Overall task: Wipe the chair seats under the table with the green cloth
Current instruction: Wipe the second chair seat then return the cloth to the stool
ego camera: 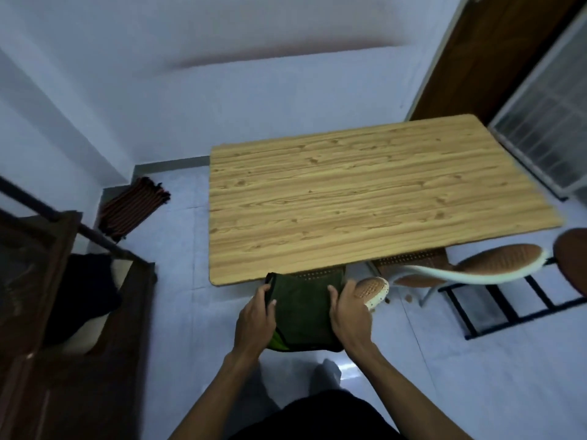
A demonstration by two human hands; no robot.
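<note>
In the head view, both hands hold the green cloth (303,312) spread between them just in front of the near edge of the table (365,192). The left hand (255,322) pinches the cloth's left edge, fingers curled over it; the right hand (349,315) lies along the right edge with the fingers closed on the fabric. The cloth hangs roughly flat, its long axis running away from the person toward the table, and its far end touches or overlaps the table's edge.

The chair seats lie ahead and to the right. One woven brown seat (320,274) peeks out from under the table directly beyond the cloth, almost wholly hidden by the tabletop. A second chair (495,265) with a pale rim stands further right, partly pulled out, and a rounded brown part with a pale rim (373,289) sits just beside the right hand. The right hand is the nearer to those chairs, so a wipe would likely lead forward and rightward, under the tabletop.
</note>
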